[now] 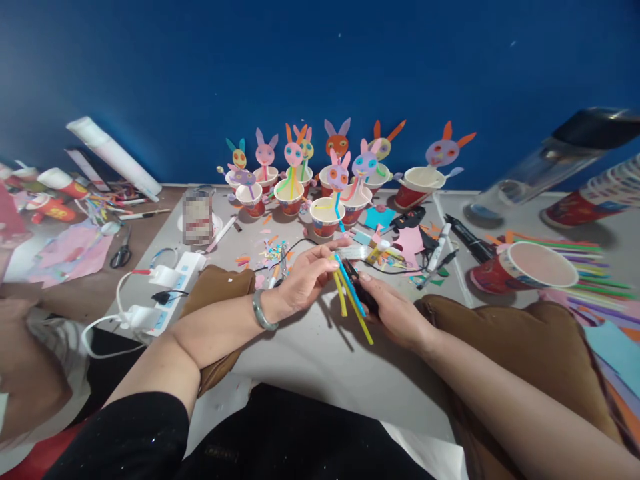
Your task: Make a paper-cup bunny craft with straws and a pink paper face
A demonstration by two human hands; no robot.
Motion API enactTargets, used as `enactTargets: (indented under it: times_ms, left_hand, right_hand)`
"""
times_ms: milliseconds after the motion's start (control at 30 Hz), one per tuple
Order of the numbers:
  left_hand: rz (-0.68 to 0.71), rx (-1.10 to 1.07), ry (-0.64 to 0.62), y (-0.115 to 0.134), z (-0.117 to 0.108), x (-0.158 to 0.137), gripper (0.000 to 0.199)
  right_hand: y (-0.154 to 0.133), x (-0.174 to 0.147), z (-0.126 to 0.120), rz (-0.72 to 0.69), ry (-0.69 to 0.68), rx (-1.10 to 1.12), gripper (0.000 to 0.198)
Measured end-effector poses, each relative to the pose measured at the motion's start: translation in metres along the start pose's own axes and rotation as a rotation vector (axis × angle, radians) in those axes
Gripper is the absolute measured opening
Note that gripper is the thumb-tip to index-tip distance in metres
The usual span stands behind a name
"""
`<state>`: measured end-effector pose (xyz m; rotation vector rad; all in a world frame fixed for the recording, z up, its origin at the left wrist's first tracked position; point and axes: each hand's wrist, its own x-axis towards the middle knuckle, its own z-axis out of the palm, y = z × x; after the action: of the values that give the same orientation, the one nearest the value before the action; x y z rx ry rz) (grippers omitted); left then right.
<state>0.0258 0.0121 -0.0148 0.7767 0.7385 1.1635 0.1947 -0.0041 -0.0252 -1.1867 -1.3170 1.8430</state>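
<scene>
My left hand [313, 277] is closed, its fingertips pinching the top ends of a blue straw [356, 292] and yellow straws [365, 325], which slant down to the right above the table. My right hand [393, 308] is wrapped around a dark tool [367, 300] held against the straws; the fingers hide most of it, so its kind is unclear. Just beyond both hands, a paper cup [327, 219] bears a straw-necked rabbit head [338, 179] of coloured paper. Several similar cups with rabbit heads stand along the blue wall.
Paper scraps [275, 252] and a black cord litter the table. On the left are a power strip [177, 293] and scissors [121, 255]. Brown cushions [515, 353] lie under my forearms. To the right are a tipped paper cup [525, 269] and loose straws. Another person's arm [30, 367] is at far left.
</scene>
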Motion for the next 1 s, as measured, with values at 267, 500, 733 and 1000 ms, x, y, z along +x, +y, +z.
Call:
enactTargets:
  times_ms: [267, 500, 733, 1000]
  left_hand:
    - [-0.002, 0.011, -0.042, -0.009, -0.004, -0.002, 0.028]
    - [0.086, 0.139, -0.082, -0.015, -0.011, -0.001, 0.019]
    - [0.074, 0.201, -0.088, -0.013, -0.012, -0.001, 0.019]
    - [0.062, 0.225, -0.108, -0.012, -0.014, 0.000, 0.020]
  right_hand:
    - [0.000, -0.003, 0.002, -0.021, -0.029, 0.072, 0.051]
    - [-0.011, -0.006, 0.004, -0.014, -0.027, 0.125, 0.055]
    - [-0.015, -0.005, 0.004, 0.022, -0.026, 0.201, 0.055]
    - [-0.011, -0.002, 0.002, 0.036, -0.021, 0.295, 0.048]
